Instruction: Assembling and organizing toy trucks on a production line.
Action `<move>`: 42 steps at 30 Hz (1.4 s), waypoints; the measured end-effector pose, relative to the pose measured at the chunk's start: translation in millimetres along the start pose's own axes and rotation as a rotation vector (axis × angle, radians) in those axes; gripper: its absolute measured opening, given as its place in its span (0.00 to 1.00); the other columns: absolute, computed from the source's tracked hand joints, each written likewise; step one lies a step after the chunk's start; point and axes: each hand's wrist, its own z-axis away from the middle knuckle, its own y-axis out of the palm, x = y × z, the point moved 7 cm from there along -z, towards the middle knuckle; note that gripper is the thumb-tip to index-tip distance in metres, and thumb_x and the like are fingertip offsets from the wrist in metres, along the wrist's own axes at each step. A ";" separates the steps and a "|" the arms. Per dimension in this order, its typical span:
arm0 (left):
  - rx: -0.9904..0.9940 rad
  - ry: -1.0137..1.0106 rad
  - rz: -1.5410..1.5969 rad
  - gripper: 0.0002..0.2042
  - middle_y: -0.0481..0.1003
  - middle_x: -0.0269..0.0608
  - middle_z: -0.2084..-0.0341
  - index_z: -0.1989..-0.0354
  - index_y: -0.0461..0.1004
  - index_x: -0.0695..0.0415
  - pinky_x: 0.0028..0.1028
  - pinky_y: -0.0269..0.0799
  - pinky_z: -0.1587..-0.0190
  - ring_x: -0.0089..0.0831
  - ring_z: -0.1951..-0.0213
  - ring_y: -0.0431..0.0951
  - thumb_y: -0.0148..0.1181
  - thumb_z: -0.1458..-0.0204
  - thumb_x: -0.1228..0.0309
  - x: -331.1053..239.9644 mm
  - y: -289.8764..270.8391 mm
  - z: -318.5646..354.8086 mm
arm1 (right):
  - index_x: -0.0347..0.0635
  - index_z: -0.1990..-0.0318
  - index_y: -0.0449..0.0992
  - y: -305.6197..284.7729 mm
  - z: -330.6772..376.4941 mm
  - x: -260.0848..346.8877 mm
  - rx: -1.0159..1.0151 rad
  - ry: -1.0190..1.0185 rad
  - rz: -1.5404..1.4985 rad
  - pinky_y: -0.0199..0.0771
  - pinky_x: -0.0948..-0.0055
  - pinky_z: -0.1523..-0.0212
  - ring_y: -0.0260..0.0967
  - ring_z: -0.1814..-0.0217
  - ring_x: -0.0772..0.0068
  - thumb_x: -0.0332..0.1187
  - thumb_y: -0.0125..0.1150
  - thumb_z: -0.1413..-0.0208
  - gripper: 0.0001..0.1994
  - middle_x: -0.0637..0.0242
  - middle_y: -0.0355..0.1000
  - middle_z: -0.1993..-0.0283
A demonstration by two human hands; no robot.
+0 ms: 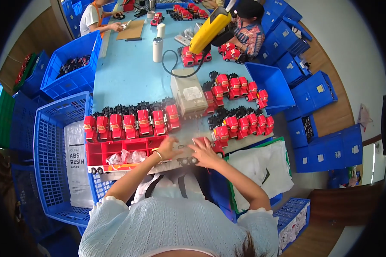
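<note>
A long toy truck trailer (95, 149) with red compartments and a white-and-orange side lies along the table edge before me. Crumpled clear plastic bags (126, 157) sit in it. My left hand (169, 148), fingers apart, is at the trailer's right end. My right hand (204, 154) reaches over the same end from the right with fingers stretched out, close to a red toy truck cab (220, 136). Both hands are slightly blurred, and what lies under the fingers is partly hidden. Behind the trailer stands a row of red truck cabs (129, 124) with black rear frames.
More red cabs (243, 124) stand to the right, beside a grey box-shaped device (189, 95). A yellow-and-black tool (210, 32) hangs over the blue table (128, 81). Blue crates (43, 180) flank the table; a bin with white sheets (261, 167) is at right. Two people work farther back.
</note>
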 end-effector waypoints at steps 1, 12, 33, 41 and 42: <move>0.377 -0.103 0.270 0.33 0.66 0.47 0.56 0.44 0.55 0.60 0.38 0.61 0.48 0.38 0.50 0.66 0.59 0.55 0.56 -24.8 12.5 12.4 | 0.42 0.69 0.77 -35.3 -1.6 10.0 -0.062 -0.065 0.023 0.40 0.37 0.40 0.41 0.33 0.53 0.40 0.67 0.67 0.16 0.65 0.55 0.40; 0.332 -0.075 1.473 0.28 0.69 0.40 0.57 0.43 0.58 0.52 0.26 0.65 0.65 0.24 0.66 0.70 0.51 0.49 0.51 -125.9 -99.7 65.7 | 0.36 0.60 0.65 -171.6 20.0 75.7 -0.801 -0.150 -0.136 0.72 0.70 0.65 0.70 0.58 0.59 0.19 0.53 0.56 0.13 0.58 0.66 0.47; 0.022 0.005 1.391 0.36 0.68 0.41 0.57 0.42 0.54 0.55 0.28 0.70 0.64 0.30 0.62 0.72 0.55 0.54 0.46 -146.4 -111.9 98.5 | 0.37 0.50 0.62 -171.4 8.1 87.6 -0.640 -0.153 0.030 0.73 0.71 0.70 0.70 0.67 0.60 0.17 0.49 0.61 0.24 0.60 0.63 0.43; 0.031 0.063 1.362 0.36 0.66 0.44 0.55 0.42 0.54 0.56 0.31 0.72 0.62 0.35 0.61 0.74 0.57 0.55 0.47 -140.8 -107.3 100.9 | 0.37 0.50 0.62 -146.1 17.4 77.9 -0.777 -0.097 -0.473 0.71 0.69 0.70 0.68 0.72 0.66 0.20 0.49 0.52 0.19 0.55 0.66 0.48; 0.036 0.089 1.351 0.35 0.66 0.44 0.55 0.43 0.54 0.55 0.31 0.71 0.61 0.35 0.61 0.74 0.57 0.55 0.47 -141.8 -108.3 102.1 | 0.37 0.50 0.62 -145.1 19.7 69.8 -0.871 -0.088 -0.730 0.71 0.69 0.70 0.68 0.72 0.68 0.21 0.50 0.50 0.17 0.54 0.67 0.50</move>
